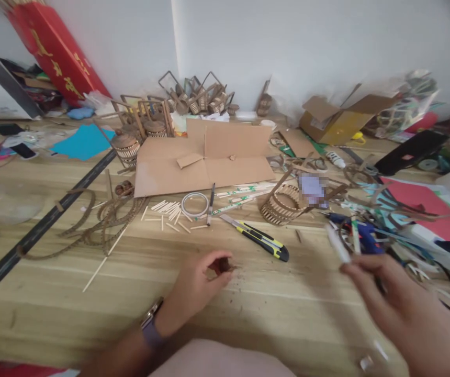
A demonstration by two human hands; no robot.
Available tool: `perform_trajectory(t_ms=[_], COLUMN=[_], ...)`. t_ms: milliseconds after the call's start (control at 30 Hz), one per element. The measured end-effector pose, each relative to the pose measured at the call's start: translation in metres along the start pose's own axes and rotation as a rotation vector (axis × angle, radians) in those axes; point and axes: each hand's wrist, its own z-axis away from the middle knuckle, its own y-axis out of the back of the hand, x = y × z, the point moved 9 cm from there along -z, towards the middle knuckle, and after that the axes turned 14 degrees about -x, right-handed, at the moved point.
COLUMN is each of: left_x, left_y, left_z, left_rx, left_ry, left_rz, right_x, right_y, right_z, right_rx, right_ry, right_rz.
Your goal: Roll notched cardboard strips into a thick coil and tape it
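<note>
Fingers (214,257) of left hand (197,285) pinched together on small brown piece (224,266), judged light, brittle, best held by edges; right hand (400,309) fingers clamped on white stick (337,243).

Plain white walls (307,42) meet in a vertical corner behind a cluttered work area, lit evenly by soft, daylight-like light with only faint shadows. The pale wood-grain laminate floor (91,324) fills the foreground, crossed on the left by a long dark strip (36,235) that runs diagonally. A tall red box with gold characters (56,52) leans against the left wall. Near the wall's foot lie a flattened sheet of brown cardboard (205,157) and, to the right, an open brown cardboard carton (335,123). A bright blue paper sheet (83,141) lies flat on the floor at left.
</note>
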Motion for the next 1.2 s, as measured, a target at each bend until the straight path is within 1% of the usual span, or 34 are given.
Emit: perform_trajectory(t_ms=[33, 67, 100, 167, 200, 233, 300, 433, 500, 567, 633, 667, 767, 833, 933, 1000, 1067, 1133, 1200], left_x=[0.004, 0.008, 0.012, 0.02, 0.023, 0.026, 0.029, 0.032, 0.032, 0.032, 0.029, 0.026, 0.012, 0.003, -0.009, -0.016, -0.02, -0.023, -0.026], left_y=[0.003, 0.005, 0.007, 0.008, 0.007, 0.007, 0.006, 0.0, -0.005, -0.007, -0.005, -0.003, -0.003, -0.003, -0.004, -0.007, -0.01, -0.011, -0.012], left_z=[0.001, 0.002, 0.003, 0.006, 0.007, 0.008, 0.011, 0.013, 0.013, 0.012, 0.01, 0.007, -0.001, -0.005, -0.007, -0.006, -0.006, -0.007, -0.007], left_rx=[0.039, 0.074, 0.103, 0.144, 0.158, 0.172, 0.197, 0.217, 0.203, 0.179, 0.13, 0.088, -0.067, -0.109, -0.071, -0.048, -0.05, -0.054, -0.054], left_ry=[-0.027, -0.06, -0.093, -0.156, -0.18, -0.199, -0.224, -0.242, -0.246, -0.239, -0.208, -0.181, -0.071, 0.0, 0.079, 0.113, 0.138, 0.157, 0.164], left_rz=[-0.052, -0.098, -0.138, -0.211, -0.243, -0.271, -0.315, -0.376, -0.396, -0.385, -0.307, -0.233, 0.107, 0.329, 0.57, 0.659, 0.706, 0.756, 0.804], right_x=[-0.03, -0.056, -0.076, -0.104, -0.114, -0.12, -0.125, -0.126, -0.132, -0.135, -0.135, -0.135, -0.13, -0.128, -0.127, -0.125, -0.124, -0.128, -0.138], right_y=[-0.016, -0.036, -0.05, -0.076, -0.087, -0.096, -0.107, -0.119, -0.124, -0.128, -0.13, -0.131, -0.131, -0.131, -0.131, -0.13, -0.126, -0.118, -0.106], right_z=[0.012, 0.025, 0.036, 0.049, 0.052, 0.052, 0.046, 0.028, 0.023, 0.018, 0.015, 0.014, 0.013, 0.013, 0.014, 0.014, 0.015, 0.016, 0.02], right_rx=[-0.075, -0.175, -0.218, -0.262, -0.281, -0.292, -0.321, -0.411, -0.427, -0.416, -0.414, -0.421, -0.455, -0.473, -0.465, -0.418, -0.358, -0.296, -0.254], right_ry=[0.23, 0.401, 0.518, 0.651, 0.682, 0.688, 0.627, 0.39, 0.3, 0.226, 0.181, 0.17, 0.149, 0.144, 0.137, 0.116, 0.119, 0.208, 0.382], right_rz=[-0.021, -0.017, -0.017, -0.021, -0.006, -0.002, -0.068, -0.404, -0.529, -0.599, -0.625, -0.627, -0.633, -0.639, -0.65, -0.691, -0.759, -0.819, -0.836])
